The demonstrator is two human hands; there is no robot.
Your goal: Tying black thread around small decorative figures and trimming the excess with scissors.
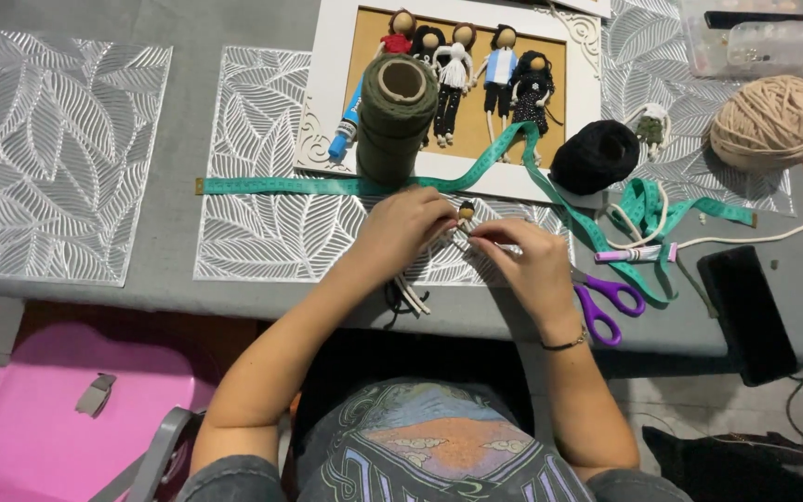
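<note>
My left hand [408,226] and my right hand [524,260] meet over a small cord doll [465,216] with a wooden bead head, held between the fingers of both hands. Its pale cord legs [411,296] trail toward the table's near edge under my left hand. Just beyond my hands stands an olive green spool of cord [397,116]. A teal measuring tape [290,186] runs across the table behind my hands.
A white frame [332,88] with several finished dolls lies at the back. A black yarn ball [595,156], a beige yarn ball [773,121], purple scissors [606,302], a black phone [745,311] and a pink pen [634,254] lie to the right. A pink stool [67,418] stands lower left.
</note>
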